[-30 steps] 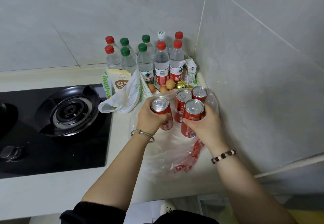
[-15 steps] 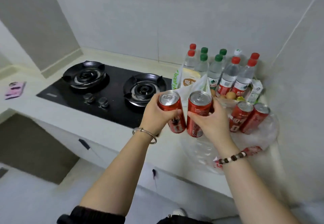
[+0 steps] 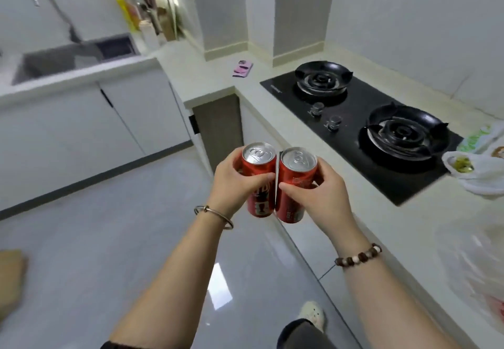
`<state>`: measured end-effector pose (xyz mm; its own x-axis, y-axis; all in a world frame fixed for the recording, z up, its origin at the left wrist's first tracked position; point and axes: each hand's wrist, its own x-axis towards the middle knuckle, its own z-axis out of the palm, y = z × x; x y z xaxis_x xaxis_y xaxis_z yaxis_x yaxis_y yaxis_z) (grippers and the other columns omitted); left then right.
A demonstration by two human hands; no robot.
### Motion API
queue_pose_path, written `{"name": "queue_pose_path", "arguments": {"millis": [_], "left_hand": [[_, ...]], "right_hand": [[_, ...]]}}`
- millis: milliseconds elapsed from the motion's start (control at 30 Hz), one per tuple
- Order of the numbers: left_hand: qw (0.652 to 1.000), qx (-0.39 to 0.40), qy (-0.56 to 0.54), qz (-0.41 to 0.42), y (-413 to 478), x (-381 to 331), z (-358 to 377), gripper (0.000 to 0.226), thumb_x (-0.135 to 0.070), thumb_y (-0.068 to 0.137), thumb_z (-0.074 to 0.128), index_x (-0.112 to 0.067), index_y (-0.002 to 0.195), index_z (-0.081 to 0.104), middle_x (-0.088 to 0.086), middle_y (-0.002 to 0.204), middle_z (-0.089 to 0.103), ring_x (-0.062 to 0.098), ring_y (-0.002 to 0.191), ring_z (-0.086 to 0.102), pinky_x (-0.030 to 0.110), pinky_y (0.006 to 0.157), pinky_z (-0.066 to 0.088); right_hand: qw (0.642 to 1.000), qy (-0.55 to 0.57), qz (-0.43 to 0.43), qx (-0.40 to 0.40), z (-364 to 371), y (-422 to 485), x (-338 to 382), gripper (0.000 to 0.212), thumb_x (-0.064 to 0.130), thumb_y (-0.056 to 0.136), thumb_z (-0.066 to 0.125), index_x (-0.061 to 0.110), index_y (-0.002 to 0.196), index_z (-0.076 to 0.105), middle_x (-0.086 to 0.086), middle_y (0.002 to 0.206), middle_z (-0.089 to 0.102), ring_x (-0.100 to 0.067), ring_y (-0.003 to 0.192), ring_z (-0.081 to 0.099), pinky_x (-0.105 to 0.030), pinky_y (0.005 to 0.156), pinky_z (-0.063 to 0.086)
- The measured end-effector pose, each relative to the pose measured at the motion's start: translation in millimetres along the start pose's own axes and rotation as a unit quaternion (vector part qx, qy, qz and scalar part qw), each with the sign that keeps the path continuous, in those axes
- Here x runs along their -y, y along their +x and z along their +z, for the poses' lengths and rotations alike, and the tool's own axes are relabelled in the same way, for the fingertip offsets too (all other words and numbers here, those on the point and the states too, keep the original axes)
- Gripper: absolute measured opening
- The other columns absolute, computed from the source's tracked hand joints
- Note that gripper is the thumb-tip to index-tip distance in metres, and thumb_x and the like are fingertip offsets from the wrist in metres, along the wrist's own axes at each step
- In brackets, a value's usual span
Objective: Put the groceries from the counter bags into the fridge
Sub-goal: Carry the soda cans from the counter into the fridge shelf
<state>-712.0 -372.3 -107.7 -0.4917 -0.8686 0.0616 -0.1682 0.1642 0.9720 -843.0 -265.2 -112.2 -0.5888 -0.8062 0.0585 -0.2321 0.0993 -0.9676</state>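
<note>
Pale grey floor tiles (image 3: 95, 239) fill the left and near part of the room. A brown cardboard piece (image 3: 11, 275) lies at their left edge, too blurred for me to say more. At far left a steel sink (image 3: 54, 59) with a curved tap (image 3: 51, 4) sits in a pale worktop (image 3: 210, 75) above white cupboards (image 3: 81, 125). Bottles and utensils (image 3: 147, 10) stand in a smeared cluster behind the sink. The worktop turns the corner and runs down the right side of the room.

My left grip (image 3: 231, 185) is wrapped round the left can (image 3: 261, 201), thumb across its front, with a metal bangle (image 3: 214, 216) on that wrist. Just to its right, my right grip (image 3: 327, 196) is curled round the right can (image 3: 298, 170), with a bead bracelet (image 3: 358, 257) on that wrist. Both red cans stand upright, side by side and almost touching. I hold them over the floor, just left of the worktop's edge.

A dark cupboard end panel (image 3: 221, 127) stands beyond the cans. A pink phone (image 3: 242, 68) lies on the far worktop. Right of it is a black hob (image 3: 354, 108) with two burners and two knobs (image 3: 324, 116) between them. Well apart from my grips, a white bag (image 3: 480, 182) lies just right of the hob, with something yellowish in its mouth. A clear plastic bag (image 3: 474, 280) lies on the near right. My pale shoe (image 3: 312, 314) shows below on the floor.
</note>
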Motion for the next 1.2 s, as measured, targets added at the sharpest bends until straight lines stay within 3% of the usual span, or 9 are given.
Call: {"name": "queue_pose_path", "arguments": {"millis": [167, 300, 367, 533, 667, 867, 1067, 1200], "left_hand": [[0.992, -0.122, 0.002, -0.041, -36.2, 17.0, -77.4, 0.053, -0.013, 0.066, 0.082, -0.027, 0.11, 0.056, -0.018, 0.099, 0.063, -0.005, 0.089, 0.061, 0.009, 0.07, 0.05], [0.97, -0.231, -0.01, -0.072, -60.9, 28.5, -122.5, 0.052, -0.008, 0.065, 0.082, -0.027, 0.108, 0.06, -0.011, 0.102, 0.067, 0.005, 0.096, 0.064, 0.024, 0.084, 0.053], [0.956, -0.281, -0.01, -0.082, -72.5, 32.3, -139.1, 0.053, -0.007, 0.064, 0.083, -0.027, 0.108, 0.061, -0.01, 0.101, 0.068, 0.007, 0.097, 0.064, 0.027, 0.086, 0.053], [0.908, -0.404, -0.009, -0.108, -104.5, 35.1, -171.7, 0.05, -0.005, 0.064, 0.082, -0.031, 0.102, 0.061, -0.012, 0.097, 0.068, 0.001, 0.092, 0.064, 0.019, 0.08, 0.051], [0.862, -0.489, -0.004, -0.137, -135.6, 40.8, -190.8, 0.052, -0.007, 0.064, 0.082, -0.027, 0.107, 0.061, -0.008, 0.103, 0.068, 0.008, 0.098, 0.063, 0.026, 0.086, 0.051], [0.79, -0.592, -0.001, -0.157, -192.3, 48.8, -212.6, 0.054, -0.004, 0.063, 0.082, -0.026, 0.108, 0.061, -0.009, 0.101, 0.068, 0.007, 0.095, 0.064, 0.021, 0.081, 0.051], [0.744, -0.649, 0.009, -0.162, -266.1, 47.5, -248.8, 0.052, -0.003, 0.065, 0.08, -0.032, 0.103, 0.06, -0.015, 0.098, 0.067, 0.0, 0.092, 0.063, 0.017, 0.08, 0.05], [0.717, -0.68, 0.031, -0.152, -321.5, 43.0, -282.9, 0.051, -0.003, 0.065, 0.081, -0.038, 0.095, 0.058, -0.018, 0.095, 0.065, -0.004, 0.088, 0.061, 0.01, 0.074, 0.046]], "right_hand": [[0.991, 0.015, -0.025, 0.127, 75.7, -1.2, 19.8, 0.058, 0.017, 0.063, 0.084, 0.025, 0.115, 0.06, 0.012, 0.105, 0.067, -0.003, 0.1, 0.062, -0.026, 0.087, 0.052], [0.973, 0.024, -0.053, 0.224, 126.5, 1.5, 34.4, 0.051, 0.013, 0.063, 0.085, 0.026, 0.107, 0.062, 0.013, 0.098, 0.069, 0.002, 0.092, 0.063, -0.017, 0.079, 0.051], [0.958, 0.021, -0.071, 0.275, 148.8, 4.0, 41.8, 0.049, 0.013, 0.063, 0.085, 0.029, 0.103, 0.061, 0.014, 0.096, 0.068, 0.004, 0.09, 0.063, -0.011, 0.075, 0.049], [0.916, 0.023, -0.094, 0.39, 204.6, 7.4, 56.1, 0.049, 0.012, 0.062, 0.084, 0.025, 0.104, 0.062, 0.012, 0.098, 0.068, 0.005, 0.089, 0.063, -0.008, 0.072, 0.048], [0.876, 0.026, -0.115, 0.467, 245.7, -3.9, 61.2, 0.049, 0.009, 0.063, 0.084, 0.028, 0.103, 0.061, 0.015, 0.095, 0.068, 0.009, 0.085, 0.062, -0.005, 0.069, 0.046], [0.823, 0.006, -0.16, 0.546, 298.9, -45.3, 68.4, 0.047, 0.015, 0.061, 0.085, 0.033, 0.098, 0.061, 0.014, 0.095, 0.067, 0.004, 0.087, 0.062, -0.008, 0.073, 0.047], [0.776, -0.008, -0.184, 0.603, 354.2, -117.6, 82.6, 0.054, 0.023, 0.061, 0.085, 0.024, 0.11, 0.062, 0.01, 0.102, 0.067, -0.003, 0.094, 0.062, -0.025, 0.083, 0.051], [0.759, 0.008, -0.202, 0.618, 387.8, -177.2, 104.8, 0.054, 0.021, 0.061, 0.085, 0.024, 0.11, 0.062, 0.011, 0.1, 0.067, 0.001, 0.091, 0.062, -0.022, 0.081, 0.051]]}}
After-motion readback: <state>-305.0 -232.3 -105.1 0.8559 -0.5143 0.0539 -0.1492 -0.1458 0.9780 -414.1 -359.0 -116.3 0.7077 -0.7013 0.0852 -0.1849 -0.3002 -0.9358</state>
